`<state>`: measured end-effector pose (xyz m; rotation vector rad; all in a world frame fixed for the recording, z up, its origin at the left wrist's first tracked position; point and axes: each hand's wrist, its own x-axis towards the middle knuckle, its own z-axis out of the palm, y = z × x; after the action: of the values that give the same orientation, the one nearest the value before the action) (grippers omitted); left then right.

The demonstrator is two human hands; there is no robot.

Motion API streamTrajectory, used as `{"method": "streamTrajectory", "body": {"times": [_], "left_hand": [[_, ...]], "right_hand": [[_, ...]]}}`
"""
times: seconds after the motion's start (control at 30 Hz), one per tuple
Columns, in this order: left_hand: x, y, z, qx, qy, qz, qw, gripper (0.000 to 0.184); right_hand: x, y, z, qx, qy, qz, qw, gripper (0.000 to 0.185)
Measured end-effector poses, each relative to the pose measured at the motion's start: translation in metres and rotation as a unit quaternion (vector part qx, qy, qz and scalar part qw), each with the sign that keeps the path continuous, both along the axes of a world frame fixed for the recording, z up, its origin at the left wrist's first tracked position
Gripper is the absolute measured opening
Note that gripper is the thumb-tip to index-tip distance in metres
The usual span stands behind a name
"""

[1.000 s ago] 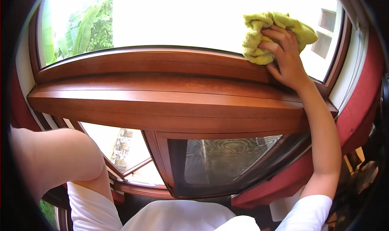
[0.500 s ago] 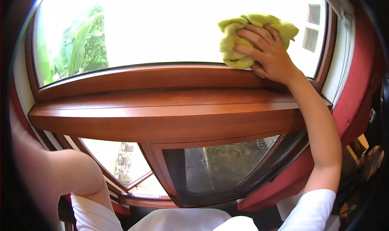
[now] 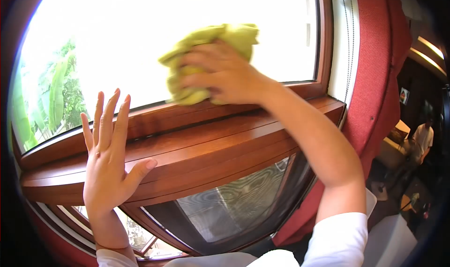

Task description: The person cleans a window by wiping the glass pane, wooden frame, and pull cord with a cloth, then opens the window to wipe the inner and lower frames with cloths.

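A crumpled yellow-green cloth (image 3: 201,36) lies against the lower part of the bright window pane (image 3: 136,37). My right hand (image 3: 234,75), slightly blurred, is closed over the cloth, with its fingers spread across the folds. Raised at the left, my left hand (image 3: 107,159) is open and holds nothing, its fingers stretched upward and thumb out to the side. It appears in front of the brown wooden sill (image 3: 197,150); whether it touches the window or frame I cannot tell.
Below the sill is a dark-framed mesh panel (image 3: 234,203). A red curtain (image 3: 375,65) and a beaded blind cord (image 3: 349,47) hang on the right. Farther back at right, a person (image 3: 424,138) in a light top stands in a dim room. Green leaves (image 3: 56,93) show outside.
My right hand and the cloth have moved left across the pane. My left hand has come up into view, open. The view has turned to the right, showing more curtain and room.
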<state>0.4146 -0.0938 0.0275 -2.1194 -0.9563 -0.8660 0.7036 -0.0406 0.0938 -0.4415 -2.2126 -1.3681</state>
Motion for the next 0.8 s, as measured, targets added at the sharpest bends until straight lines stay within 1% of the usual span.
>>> {"method": "streamTrajectory", "body": {"times": [0.03,0.07,0.1,0.13,0.17,0.2,0.23,0.27,0.33,0.43,0.47,0.53,0.6,0.67,0.7,0.73,0.77,0.8], "left_hand": [[-0.001,0.001,-0.001,0.001,-0.013,-0.006,1.000,0.086],[0.001,0.001,-0.001,0.015,-0.003,0.005,1.000,0.086],[0.003,-0.001,-0.002,0.029,0.009,0.016,0.999,0.086],[0.005,-0.003,-0.003,0.042,0.022,0.027,0.999,0.086],[0.011,-0.004,-0.002,0.039,0.033,0.009,0.999,0.084],[0.014,-0.003,-0.002,0.018,0.047,0.003,0.999,0.085],[0.018,-0.002,-0.002,-0.002,0.058,-0.004,0.998,0.086],[0.018,0.002,-0.002,-0.020,0.068,-0.010,0.997,0.086],[0.017,0.005,-0.004,-0.028,0.059,-0.038,0.997,0.083],[0.019,0.003,-0.005,-0.042,0.054,-0.064,0.996,0.080],[0.019,0.004,-0.006,-0.041,0.052,-0.065,0.996,0.081],[0.021,0.003,-0.007,-0.037,0.050,-0.069,0.996,0.081],[0.021,0.002,-0.008,-0.032,0.045,-0.072,0.996,0.086],[0.020,0.001,-0.008,-0.034,0.043,-0.084,0.995,0.088],[0.021,0.000,-0.008,-0.034,0.045,-0.088,0.995,0.088],[0.018,0.003,-0.007,-0.035,0.046,-0.092,0.994,0.089],[0.017,0.004,-0.006,-0.035,0.047,-0.095,0.994,0.090],[0.016,0.004,-0.006,-0.032,0.046,-0.102,0.993,0.090]], "right_hand": [[0.028,-0.013,0.000,0.008,0.022,-0.046,0.999,0.057],[0.057,-0.021,-0.003,0.035,0.047,-0.076,0.995,0.057],[0.094,-0.023,-0.005,0.043,0.080,-0.076,0.993,0.055],[0.125,-0.035,-0.009,0.074,0.113,-0.122,0.983,0.051],[0.162,-0.043,-0.013,0.067,0.156,-0.175,0.970,0.047],[0.192,-0.055,-0.021,0.062,0.213,-0.242,0.945,0.046],[0.221,-0.062,-0.028,0.061,0.245,-0.301,0.920,0.045],[0.226,-0.075,-0.033,0.053,0.255,-0.378,0.888,0.044],[0.224,-0.077,-0.022,0.029,0.240,-0.401,0.884,0.044],[0.218,-0.068,-0.026,0.068,0.387,-0.366,0.844,0.045],[0.208,-0.052,-0.038,0.143,0.407,-0.372,0.822,0.046],[0.194,-0.045,-0.037,0.088,0.497,-0.344,0.792,0.044],[0.182,-0.071,-0.029,-0.063,0.504,-0.261,0.821,0.041],[0.149,-0.106,-0.006,-0.195,0.569,-0.187,0.776,0.040],[0.134,-0.122,0.005,-0.164,0.583,-0.174,0.776,0.039],[0.132,-0.136,0.018,-0.126,0.576,-0.190,0.785,0.037],[0.123,-0.152,0.027,-0.063,0.581,-0.209,0.784,0.029],[0.131,-0.164,0.034,-0.081,0.588,-0.201,0.779,0.024]]}}
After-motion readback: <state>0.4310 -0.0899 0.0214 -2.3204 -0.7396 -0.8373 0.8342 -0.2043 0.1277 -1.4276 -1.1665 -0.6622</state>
